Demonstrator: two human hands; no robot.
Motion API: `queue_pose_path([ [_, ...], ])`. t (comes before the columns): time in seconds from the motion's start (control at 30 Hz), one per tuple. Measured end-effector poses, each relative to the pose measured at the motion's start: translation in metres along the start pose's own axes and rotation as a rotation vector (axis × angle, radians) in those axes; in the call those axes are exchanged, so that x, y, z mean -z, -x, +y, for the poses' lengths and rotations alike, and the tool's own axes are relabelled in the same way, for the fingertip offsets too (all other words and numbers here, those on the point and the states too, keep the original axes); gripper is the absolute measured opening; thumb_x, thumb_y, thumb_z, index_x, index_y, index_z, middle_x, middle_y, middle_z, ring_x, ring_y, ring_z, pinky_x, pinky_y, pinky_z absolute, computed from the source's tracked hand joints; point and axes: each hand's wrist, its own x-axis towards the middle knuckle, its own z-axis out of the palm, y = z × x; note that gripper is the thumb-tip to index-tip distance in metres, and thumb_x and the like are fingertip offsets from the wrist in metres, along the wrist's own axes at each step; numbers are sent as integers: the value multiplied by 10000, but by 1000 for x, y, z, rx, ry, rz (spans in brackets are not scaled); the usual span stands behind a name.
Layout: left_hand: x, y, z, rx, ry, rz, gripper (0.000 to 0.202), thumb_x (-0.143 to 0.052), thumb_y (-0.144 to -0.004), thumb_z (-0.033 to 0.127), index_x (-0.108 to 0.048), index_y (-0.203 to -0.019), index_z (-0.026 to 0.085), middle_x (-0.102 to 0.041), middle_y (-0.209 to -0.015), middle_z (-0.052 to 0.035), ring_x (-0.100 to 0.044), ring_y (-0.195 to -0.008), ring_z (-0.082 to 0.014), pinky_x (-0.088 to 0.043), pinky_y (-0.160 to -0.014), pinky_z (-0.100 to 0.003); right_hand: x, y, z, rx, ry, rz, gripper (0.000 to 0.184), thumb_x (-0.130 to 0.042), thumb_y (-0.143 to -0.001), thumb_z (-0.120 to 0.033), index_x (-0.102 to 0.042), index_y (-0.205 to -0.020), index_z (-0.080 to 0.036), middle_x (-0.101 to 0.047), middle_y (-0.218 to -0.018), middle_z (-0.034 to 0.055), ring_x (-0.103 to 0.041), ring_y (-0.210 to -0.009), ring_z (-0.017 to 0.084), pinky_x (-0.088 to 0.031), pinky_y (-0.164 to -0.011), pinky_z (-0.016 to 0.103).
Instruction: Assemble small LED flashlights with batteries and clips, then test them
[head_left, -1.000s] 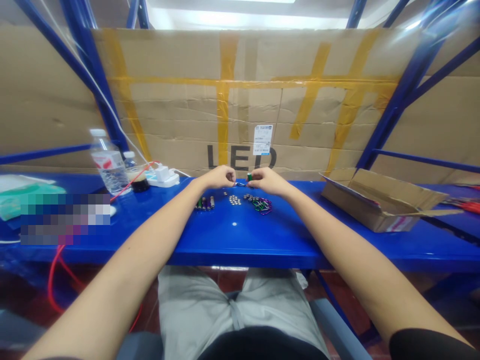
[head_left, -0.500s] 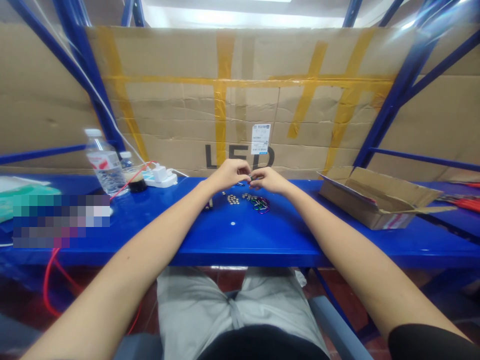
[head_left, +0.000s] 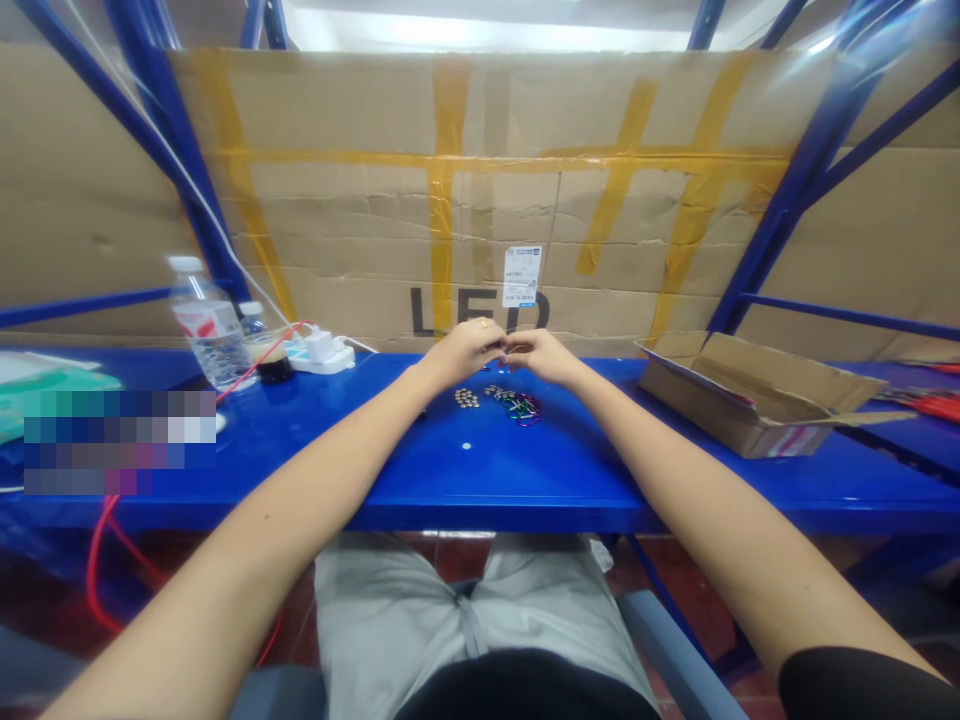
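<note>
Head view: left hand (head_left: 463, 352) and right hand (head_left: 543, 356) pinch tiny part (head_left: 504, 351) between them above counter (head_left: 480, 480). Part seems light, rigid, slippery, easily dropped. Grip by ends, fingertips only.

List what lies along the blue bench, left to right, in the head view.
green sheet → water bottle → small bottle → white power strip → left hand → right hand → open cardboard box → red cables
</note>
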Motion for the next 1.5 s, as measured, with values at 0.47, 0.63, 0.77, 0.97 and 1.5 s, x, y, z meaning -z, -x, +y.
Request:
queue_pose_path([
  [0.47, 2, 1, 7, 76, 15, -32, 47, -592, -910, 186, -637, -925, 190, -645, -887, -68, -583, -916, -200, -469, -826, -331, 0, -2, -2, 71, 73, 95, 281, -774, -681, -374, -740, -849, -152, -688, -770, 36, -594, -701, 171, -507, -695, 334],
  [0.63, -2, 3, 4, 46, 7, -20, 52, -601, -918, 222, -636, -925, 185, -626, -935, -77, -572, -935, -198, -465, -831, -327, 0, -2, -1, 52, 34, 100, 235, -780, -668, -326, -731, -814, -148, -679, -740, 30, -596, -685, 166, -513, -701, 339],
  [0.77, 1, 1, 8, 39, 35, -4, 62, -619, -903, 235, -641, -880, 181, -630, -908, -72, -579, -908, -190, -467, -825, -320, 1, -1, -2, 52, 19, 98, 178, -756, -672, -260, -736, -812, -150, -689, -738, 31, -605, -682, 166, -526, -694, 337],
  [0.97, 29, 0, 8, 317, 4, 3, 154, -522, -897, 210, -667, -882, 162, -666, -821, -66, -575, -754, -171, -446, -742, -313, 1, -2, 3, 2, 7, 111, 212, -733, -673, -175, -750, -882, -146, -733, -796, 61, -644, -694, 180, -555, -728, 363],
  [1.5, 20, 40, -44, 657, 134, -723, 291, -672, -549, 91, -779, -788, 221, -744, -804, -60, -604, -675, -177, -464, -687, -301, -3, 1, 2, 19, 203, 30, 202, -661, -690, -164, -759, -866, -143, -707, -771, 30, -603, -719, 159, -493, -746, 319],
])
